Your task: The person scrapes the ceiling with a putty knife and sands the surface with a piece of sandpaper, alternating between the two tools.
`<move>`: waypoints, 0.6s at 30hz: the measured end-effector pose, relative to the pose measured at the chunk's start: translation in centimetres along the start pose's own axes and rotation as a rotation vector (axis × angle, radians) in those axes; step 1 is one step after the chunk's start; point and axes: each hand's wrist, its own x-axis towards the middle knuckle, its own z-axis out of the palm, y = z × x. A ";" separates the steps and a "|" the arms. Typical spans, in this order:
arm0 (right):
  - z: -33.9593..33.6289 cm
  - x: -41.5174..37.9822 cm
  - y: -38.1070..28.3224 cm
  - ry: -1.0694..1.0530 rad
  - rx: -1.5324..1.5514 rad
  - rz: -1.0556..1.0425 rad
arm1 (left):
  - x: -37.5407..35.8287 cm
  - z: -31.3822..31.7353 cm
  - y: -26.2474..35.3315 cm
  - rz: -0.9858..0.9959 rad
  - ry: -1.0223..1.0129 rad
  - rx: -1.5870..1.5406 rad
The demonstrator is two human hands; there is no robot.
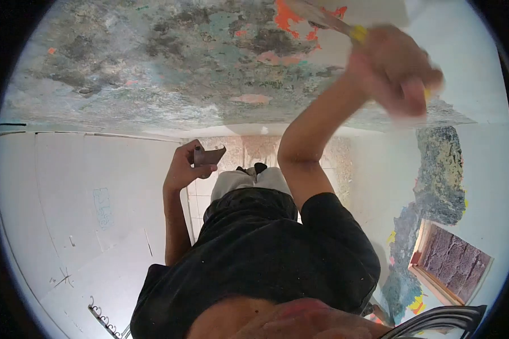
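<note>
Raised at the upper right, my right hand (395, 70) is closed around the yellow handle of a scraper (322, 17), both smeared by motion. The blade points up and left, overlapping an orange patch on the peeling wall (181, 62). Lower down at the left, my left hand (184, 165) grips a flat, dark brown piece (210, 156) with a notched corner between thumb and fingers. It is held in front of my body, apart from the wall; what kind of thing it is I cannot tell.
A white panelled surface (107, 198) with a row of hooks (103, 321) stands to the left. On the right, a white wall has stripped patches (440, 175) and a framed opening (452, 263). Tiled floor (342, 164) shows beyond my legs.
</note>
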 end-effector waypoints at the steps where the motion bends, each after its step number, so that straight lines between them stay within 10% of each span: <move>1: 1.3 0.6 -1.5 0.026 -0.005 -0.022 | -0.1 -0.1 0.0 0.001 0.020 0.022; 5: -3.0 -4.0 -0.8 0.429 -0.433 0.111 | -1.0 -0.3 -0.9 -0.004 0.035 -0.019; 6: 0.7 -1.1 2.2 0.159 -0.060 0.118 | -1.2 -0.2 -0.6 -0.011 0.038 -0.001; 8: 1.3 -0.1 -1.0 0.093 -0.635 0.102 | -0.5 -0.8 -0.3 0.016 0.052 0.016; 18: 1.7 1.8 -1.4 0.009 -0.039 0.076 | -1.1 -1.4 -1.3 0.005 0.072 -0.018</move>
